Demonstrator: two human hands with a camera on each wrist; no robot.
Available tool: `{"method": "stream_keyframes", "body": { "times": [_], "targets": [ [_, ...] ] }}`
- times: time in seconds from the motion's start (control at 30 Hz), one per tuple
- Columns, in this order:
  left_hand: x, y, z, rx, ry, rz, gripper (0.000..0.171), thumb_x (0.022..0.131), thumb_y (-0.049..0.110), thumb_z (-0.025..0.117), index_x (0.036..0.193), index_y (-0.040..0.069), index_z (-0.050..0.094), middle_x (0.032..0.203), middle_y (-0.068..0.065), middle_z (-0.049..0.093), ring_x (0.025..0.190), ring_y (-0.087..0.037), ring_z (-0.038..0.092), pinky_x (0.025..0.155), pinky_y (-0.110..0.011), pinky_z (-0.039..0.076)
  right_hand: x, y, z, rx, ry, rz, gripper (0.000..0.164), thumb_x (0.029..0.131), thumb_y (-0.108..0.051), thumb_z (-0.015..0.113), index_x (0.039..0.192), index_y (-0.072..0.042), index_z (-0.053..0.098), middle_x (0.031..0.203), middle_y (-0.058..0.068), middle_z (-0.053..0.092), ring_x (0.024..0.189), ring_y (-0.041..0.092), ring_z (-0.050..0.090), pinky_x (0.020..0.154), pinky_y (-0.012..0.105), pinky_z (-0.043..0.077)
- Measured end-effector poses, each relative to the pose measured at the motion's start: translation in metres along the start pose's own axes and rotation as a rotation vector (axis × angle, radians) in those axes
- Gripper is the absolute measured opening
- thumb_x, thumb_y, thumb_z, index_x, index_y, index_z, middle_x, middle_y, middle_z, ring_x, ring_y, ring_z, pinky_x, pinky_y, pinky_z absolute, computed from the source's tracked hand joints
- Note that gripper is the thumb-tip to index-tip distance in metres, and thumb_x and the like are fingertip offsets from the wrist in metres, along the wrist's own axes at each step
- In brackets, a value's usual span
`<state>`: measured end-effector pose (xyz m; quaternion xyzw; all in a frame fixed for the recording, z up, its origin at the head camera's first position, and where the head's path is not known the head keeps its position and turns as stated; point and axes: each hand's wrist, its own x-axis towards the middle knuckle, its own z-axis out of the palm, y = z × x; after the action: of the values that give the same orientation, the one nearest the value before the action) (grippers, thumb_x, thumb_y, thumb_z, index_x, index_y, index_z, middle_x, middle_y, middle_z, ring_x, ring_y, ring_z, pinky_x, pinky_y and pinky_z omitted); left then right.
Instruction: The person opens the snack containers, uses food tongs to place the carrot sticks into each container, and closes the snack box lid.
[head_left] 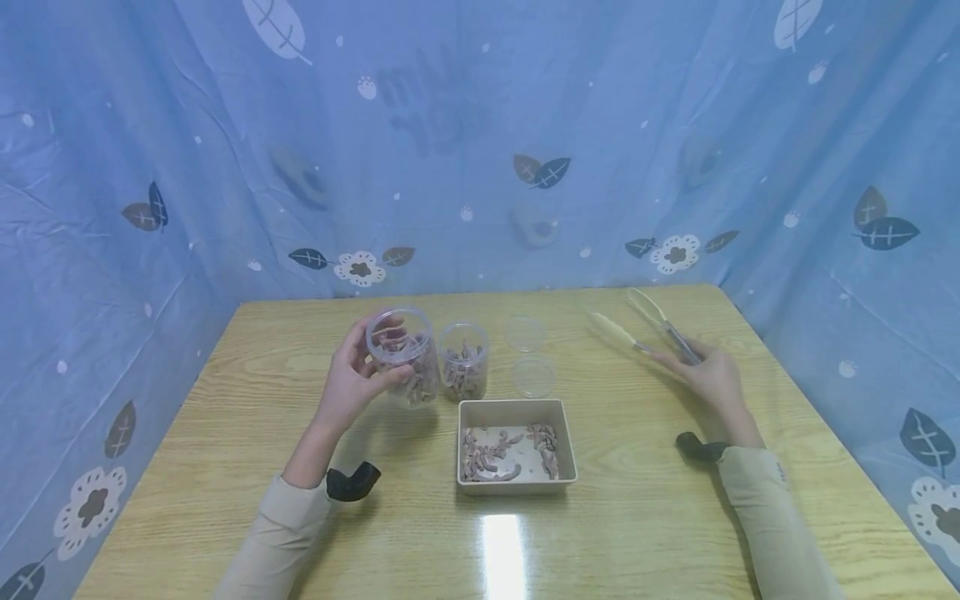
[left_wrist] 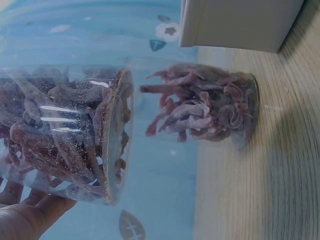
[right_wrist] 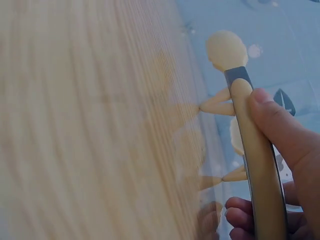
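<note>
My left hand [head_left: 360,371] grips a clear plastic jar [head_left: 417,367] of brownish-purple dried strips, tilted and lifted off the table. In the left wrist view the strips fill the held jar [left_wrist: 60,125] down to its base. Just right of it a second clear jar [head_left: 465,367], part full of the same strips, stands upright on the table. At the right side my right hand [head_left: 712,379] holds a pair of tongs [head_left: 678,340] with cream-coloured tips, apart from each other. The right wrist view has the thumb and fingers round the tongs' handle [right_wrist: 260,165].
A cream rectangular tray [head_left: 517,489] with scattered strips stands in front of the jars. Two clear round lids [head_left: 533,377] lie right of the jars. Blue patterned curtain [head_left: 480,208] closes off the table's back and sides.
</note>
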<state>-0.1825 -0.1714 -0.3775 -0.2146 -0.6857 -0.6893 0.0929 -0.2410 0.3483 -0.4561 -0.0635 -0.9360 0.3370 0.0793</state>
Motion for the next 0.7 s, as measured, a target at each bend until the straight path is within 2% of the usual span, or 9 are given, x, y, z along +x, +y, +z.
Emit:
{"method": "stream_keyframes", "body": {
  "times": [0.1, 0.2, 0.27, 0.33, 0.43, 0.57, 0.7],
  "targets": [
    [-0.0003, 0.0001, 0.0003, 0.003, -0.006, -0.001, 0.069, 0.076, -0.008, 0.069, 0.137, 0.008, 0.04, 0.133, -0.016, 0.046, 0.12, -0.031, 0.045, 0.094, -0.024, 0.048, -0.001, 0.0008, -0.0031, -0.025, 0.001, -0.002, 0.091, 0.076, -0.06, 0.065, 0.138, 0.001, 0.039, 0.119, 0.029, 0.054, 0.093, 0.034, 0.049, 0.076, 0.047, 0.044],
    [-0.0009, -0.0003, 0.0007, 0.0, -0.012, 0.004, 0.07, 0.076, -0.009, 0.069, 0.137, 0.007, 0.039, 0.133, -0.018, 0.045, 0.12, -0.03, 0.046, 0.094, -0.024, 0.048, -0.0021, 0.0016, -0.0052, -0.047, 0.014, -0.007, 0.081, 0.077, -0.06, 0.063, 0.128, 0.002, 0.05, 0.1, 0.027, 0.058, 0.085, 0.034, 0.05, 0.07, 0.045, 0.045],
    [-0.0013, -0.0002, 0.0013, -0.003, -0.014, 0.006, 0.07, 0.075, -0.01, 0.069, 0.137, 0.006, 0.039, 0.132, -0.017, 0.046, 0.119, -0.029, 0.047, 0.094, -0.025, 0.048, -0.0023, 0.0022, -0.0059, -0.067, 0.026, -0.021, 0.069, 0.078, -0.06, 0.062, 0.112, 0.0, 0.056, 0.081, 0.019, 0.054, 0.074, 0.03, 0.049, 0.06, 0.038, 0.042],
    [-0.0017, -0.0001, 0.0018, -0.009, -0.016, 0.006, 0.071, 0.075, -0.01, 0.069, 0.137, 0.006, 0.039, 0.132, -0.015, 0.047, 0.118, -0.027, 0.048, 0.095, -0.026, 0.047, -0.0026, 0.0024, -0.0062, -0.075, 0.033, -0.028, 0.06, 0.079, -0.059, 0.061, 0.092, -0.001, 0.054, 0.068, 0.01, 0.044, 0.064, 0.026, 0.044, 0.052, 0.032, 0.036],
    [-0.0026, 0.0002, 0.0025, -0.005, -0.021, -0.003, 0.071, 0.075, -0.009, 0.069, 0.137, 0.006, 0.039, 0.131, -0.012, 0.048, 0.117, -0.024, 0.048, 0.096, -0.026, 0.047, -0.003, 0.0033, -0.0066, -0.09, 0.037, -0.049, 0.055, 0.08, -0.057, 0.062, 0.077, -0.004, 0.047, 0.063, 0.005, 0.04, 0.057, 0.022, 0.04, 0.047, 0.029, 0.034],
    [-0.0034, 0.0004, 0.0026, 0.007, -0.028, -0.014, 0.07, 0.076, -0.007, 0.07, 0.138, 0.008, 0.039, 0.13, -0.007, 0.049, 0.118, -0.022, 0.048, 0.096, -0.026, 0.047, -0.0028, 0.0042, -0.0076, -0.112, 0.049, -0.071, 0.054, 0.081, -0.054, 0.063, 0.072, -0.004, 0.047, 0.063, 0.006, 0.042, 0.058, 0.022, 0.041, 0.048, 0.029, 0.034],
    [-0.0032, 0.0018, 0.0018, 0.016, -0.025, -0.007, 0.07, 0.076, -0.007, 0.069, 0.138, 0.008, 0.038, 0.13, -0.006, 0.05, 0.118, -0.023, 0.048, 0.095, -0.025, 0.047, -0.002, 0.0041, -0.0089, -0.116, 0.047, -0.078, 0.056, 0.082, -0.053, 0.063, 0.081, 0.002, 0.054, 0.065, 0.007, 0.041, 0.06, 0.023, 0.041, 0.049, 0.029, 0.034]
  ]
}}
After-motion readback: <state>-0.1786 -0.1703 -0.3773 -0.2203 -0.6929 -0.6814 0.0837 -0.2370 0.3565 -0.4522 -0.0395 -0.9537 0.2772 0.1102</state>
